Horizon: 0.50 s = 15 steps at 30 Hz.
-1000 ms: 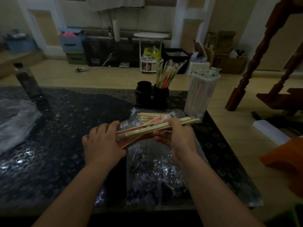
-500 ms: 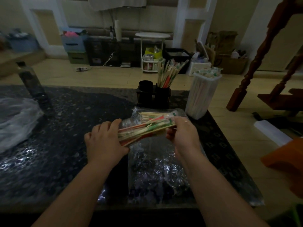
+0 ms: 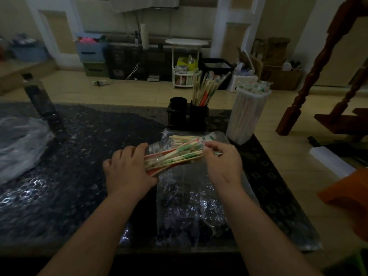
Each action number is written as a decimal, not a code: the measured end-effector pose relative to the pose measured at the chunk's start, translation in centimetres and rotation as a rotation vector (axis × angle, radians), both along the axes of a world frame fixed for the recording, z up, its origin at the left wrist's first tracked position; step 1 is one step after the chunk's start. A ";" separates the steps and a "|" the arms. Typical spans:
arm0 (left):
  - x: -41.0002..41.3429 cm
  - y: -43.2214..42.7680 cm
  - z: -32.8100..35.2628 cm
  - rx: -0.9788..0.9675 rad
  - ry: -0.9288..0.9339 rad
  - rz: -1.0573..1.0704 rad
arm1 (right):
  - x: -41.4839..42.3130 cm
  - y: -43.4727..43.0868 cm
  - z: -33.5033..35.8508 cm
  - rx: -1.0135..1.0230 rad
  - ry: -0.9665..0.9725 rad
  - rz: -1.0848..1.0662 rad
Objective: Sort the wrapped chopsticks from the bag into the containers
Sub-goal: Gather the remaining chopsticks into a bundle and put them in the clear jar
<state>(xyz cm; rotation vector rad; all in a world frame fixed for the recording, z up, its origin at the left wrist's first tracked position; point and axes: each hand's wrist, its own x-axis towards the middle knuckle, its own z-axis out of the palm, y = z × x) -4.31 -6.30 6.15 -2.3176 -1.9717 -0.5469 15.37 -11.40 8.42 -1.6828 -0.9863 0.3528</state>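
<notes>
Currently: a bundle of wrapped chopsticks [image 3: 175, 157] is held level just above the clear bag [image 3: 189, 208], which lies flat on the dark desk [image 3: 79, 160]. The left hand [image 3: 127, 168] wraps its fingers over the bundle's 9 o'clock end. The right hand [image 3: 223, 162] curls over the 3 o'clock end, fingertips closed on the tips. More sticks lie in the bag's mouth, just behind the bundle at 12 o'clock. The black holder [image 3: 189, 116] stands further out at 12 o'clock; its right cup carries sticks and its left cup looks empty. The white container [image 3: 247, 116] is at 1 o'clock, packed to the rim.

Risks (judgement):
- The wrappers look slick and the sticks lie fanned, not parallel. A loose grip at either end could let some slide out onto the desk.
- Red- and green-printed wrappers are mixed in the one bundle. Dropping it whole into one cup would defeat the sort.
- The white container looks full and stands by the desk's corner, so forcing more in could tip it.
- Dim light makes the print hard to read.

Change vs. one second ago:
- The stick ends then projected well past the right hand toward 3 o'clock. That hand has since slid out to cap them, and the bundle reads tighter.
- The left hand's hold is unchanged.
- The crumpled plastic [image 3: 20, 148] at 9 o'clock has not moved.
</notes>
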 end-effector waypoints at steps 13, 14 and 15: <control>0.2 -0.1 0.2 -0.002 0.011 -0.014 | -0.3 -0.1 0.0 -0.060 -0.200 0.107; 0.1 -0.1 0.2 -0.004 0.010 -0.010 | -0.3 -0.1 0.0 -0.044 -0.188 0.101; 0.1 -0.1 0.2 -0.006 0.007 -0.005 | -0.2 -0.1 0.0 -0.028 -0.169 0.097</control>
